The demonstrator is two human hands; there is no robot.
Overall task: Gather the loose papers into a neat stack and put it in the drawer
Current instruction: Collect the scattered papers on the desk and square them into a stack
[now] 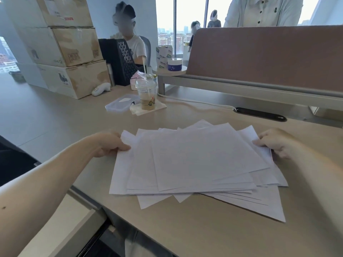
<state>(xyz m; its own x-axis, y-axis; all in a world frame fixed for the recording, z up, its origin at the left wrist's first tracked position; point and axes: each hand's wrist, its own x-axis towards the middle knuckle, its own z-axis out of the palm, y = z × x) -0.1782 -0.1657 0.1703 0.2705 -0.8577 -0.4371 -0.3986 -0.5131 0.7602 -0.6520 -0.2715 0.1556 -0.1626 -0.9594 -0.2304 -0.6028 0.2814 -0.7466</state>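
Observation:
A loose, fanned pile of white papers (200, 160) lies on the beige desk (204, 229), its sheets skewed at different angles with corners sticking out at the front. My left hand (109, 143) grips the pile's left edge, thumb on top of the sheets. At the right edge, my right hand (274, 141) holds the pile with its fingers on the paper. Below the desk's left front edge a pale drawer unit (61, 225) shows, with a dark gap beside it.
An iced drink cup (146, 93) on a napkin and a clear plastic lid (120, 102) stand behind the papers. Cardboard boxes (70, 47) and a black file holder (120, 60) fill the back left. A brown partition (265, 54) with a cable slot (259, 114) runs across the back right. People sit and stand beyond.

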